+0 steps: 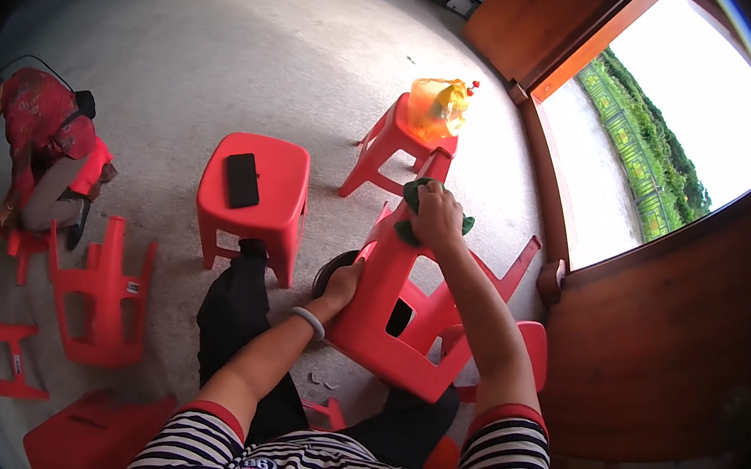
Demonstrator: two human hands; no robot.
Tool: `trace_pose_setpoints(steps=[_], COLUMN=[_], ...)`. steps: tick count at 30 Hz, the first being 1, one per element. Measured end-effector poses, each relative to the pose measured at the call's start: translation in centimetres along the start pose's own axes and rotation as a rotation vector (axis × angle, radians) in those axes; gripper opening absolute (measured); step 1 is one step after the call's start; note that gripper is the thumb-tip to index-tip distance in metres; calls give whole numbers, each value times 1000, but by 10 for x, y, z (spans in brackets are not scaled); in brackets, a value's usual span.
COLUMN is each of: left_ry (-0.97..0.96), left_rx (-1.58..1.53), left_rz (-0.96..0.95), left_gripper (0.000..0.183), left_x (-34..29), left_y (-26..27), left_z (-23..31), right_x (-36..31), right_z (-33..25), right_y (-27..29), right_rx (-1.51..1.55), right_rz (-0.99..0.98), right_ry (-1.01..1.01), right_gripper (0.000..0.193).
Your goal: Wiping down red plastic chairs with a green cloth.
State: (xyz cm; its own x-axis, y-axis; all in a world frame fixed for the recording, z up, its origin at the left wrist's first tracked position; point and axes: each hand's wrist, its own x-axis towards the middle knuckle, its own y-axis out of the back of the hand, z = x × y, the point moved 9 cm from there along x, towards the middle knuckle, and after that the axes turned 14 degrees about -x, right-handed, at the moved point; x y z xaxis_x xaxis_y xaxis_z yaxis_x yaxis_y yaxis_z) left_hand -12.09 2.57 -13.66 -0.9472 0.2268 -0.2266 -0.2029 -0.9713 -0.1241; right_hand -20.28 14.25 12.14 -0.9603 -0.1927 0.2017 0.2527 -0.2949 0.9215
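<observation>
Grey floor (183, 59) runs wide ahead, door frame (550, 198) right. Your right hand (439, 216) pinches green cloth (411, 194) against tilted red stool (378, 297); your left hand (342, 286) grips its edge.

A: From where does the light come?
B: From the open doorway (655, 140) at right; the sky (703, 77) there is overexposed; the floor (194, 41) is bright towards the top, the wooden panel (654, 374) dim.
A: And the sharpness?
B: Mostly clear; straight edges bend near the rim; 4 corners are black.
</observation>
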Motion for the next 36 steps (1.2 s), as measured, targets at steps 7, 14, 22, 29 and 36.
trace_pose_setpoints(steps=[7,14,22,29,36], left_ry=[-25,45,-86,-117,-75], left_rx=[93,-83,18,43,72], left_rz=[-35,-30,26,32,-7], left_gripper=[64,61,66,68,64], left_x=[-4,-6,-10,-8,-6], left_y=[-5,-1,-1,1,12], left_z=[7,-2,18,18,4], right_x=[56,60,41,54,15], right_z=[51,49,44,56,9], right_y=[-38,-31,-35,-33,-14], right_rx=[59,121,127,165,117], right_rz=[-144,-163,-161,-134,-133], right_ry=[-246,-270,-193,-306,-91], right_gripper=[60,56,59,71,53])
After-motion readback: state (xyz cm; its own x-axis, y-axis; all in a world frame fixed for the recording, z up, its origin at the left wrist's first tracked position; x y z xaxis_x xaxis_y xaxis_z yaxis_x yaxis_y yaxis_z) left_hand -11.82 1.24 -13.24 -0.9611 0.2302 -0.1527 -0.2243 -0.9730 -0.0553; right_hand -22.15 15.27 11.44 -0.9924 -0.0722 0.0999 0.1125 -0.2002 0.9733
